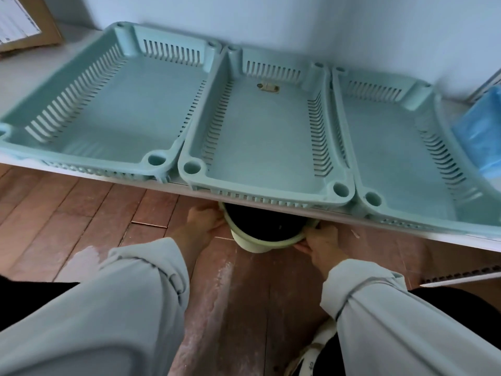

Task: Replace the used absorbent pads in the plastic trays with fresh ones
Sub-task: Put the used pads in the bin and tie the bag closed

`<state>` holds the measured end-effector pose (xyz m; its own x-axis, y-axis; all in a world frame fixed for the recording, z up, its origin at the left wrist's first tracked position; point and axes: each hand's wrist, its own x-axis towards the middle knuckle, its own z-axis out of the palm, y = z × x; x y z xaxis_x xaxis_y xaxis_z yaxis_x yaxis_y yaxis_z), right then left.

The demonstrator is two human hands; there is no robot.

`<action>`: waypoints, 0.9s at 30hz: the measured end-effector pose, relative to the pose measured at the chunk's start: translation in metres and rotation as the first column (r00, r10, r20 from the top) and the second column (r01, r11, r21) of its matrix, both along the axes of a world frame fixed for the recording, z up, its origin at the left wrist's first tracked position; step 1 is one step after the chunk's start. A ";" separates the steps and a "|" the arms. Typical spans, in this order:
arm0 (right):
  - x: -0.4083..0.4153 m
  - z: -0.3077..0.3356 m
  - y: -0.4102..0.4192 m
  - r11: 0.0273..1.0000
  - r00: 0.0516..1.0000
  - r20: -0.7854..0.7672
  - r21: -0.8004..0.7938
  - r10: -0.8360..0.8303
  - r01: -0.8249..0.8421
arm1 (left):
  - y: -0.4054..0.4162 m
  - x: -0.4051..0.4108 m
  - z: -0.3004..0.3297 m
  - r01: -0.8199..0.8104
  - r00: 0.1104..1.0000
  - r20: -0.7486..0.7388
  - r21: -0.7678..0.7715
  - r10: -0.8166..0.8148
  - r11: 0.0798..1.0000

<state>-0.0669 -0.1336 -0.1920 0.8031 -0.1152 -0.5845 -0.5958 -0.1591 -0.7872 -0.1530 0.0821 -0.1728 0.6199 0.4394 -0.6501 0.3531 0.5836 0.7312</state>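
3 trays (271,126) long axis toward wall | left hand (202,222), right hand (322,241) grip bin (260,244) rim

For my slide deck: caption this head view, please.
Both hands, left and right, grip a bin below three empty trays.

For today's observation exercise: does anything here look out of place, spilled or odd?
Two things stand out. A small tan label-like scrap lies at the far end of the middle tray, the only thing in any tray. Pale, powdery smears streak the wooden floor in front of the bin.
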 end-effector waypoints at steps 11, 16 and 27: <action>-0.004 0.009 0.021 0.986 0.963 -0.221 -0.035 0.153 -0.165 | 0.003 0.001 -0.002 0.080 0.980 -0.190 0.138 -0.053 0.987; -0.016 0.037 0.025 0.771 0.839 -0.316 -0.343 0.442 -0.536 | -0.002 -0.013 0.038 0.644 0.737 -0.433 0.215 -0.520 0.734; -0.047 0.146 0.024 0.560 0.625 -0.300 -0.279 0.721 -0.780 | -0.019 -0.040 0.153 0.862 0.506 -0.546 0.343 -0.667 0.373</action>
<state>-0.1140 -0.1099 -0.0464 0.6110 0.2758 -0.7420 -0.2216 -0.8403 -0.4948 -0.1934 0.0629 -0.0199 0.7088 0.1691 -0.6848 0.6636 -0.4892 0.5660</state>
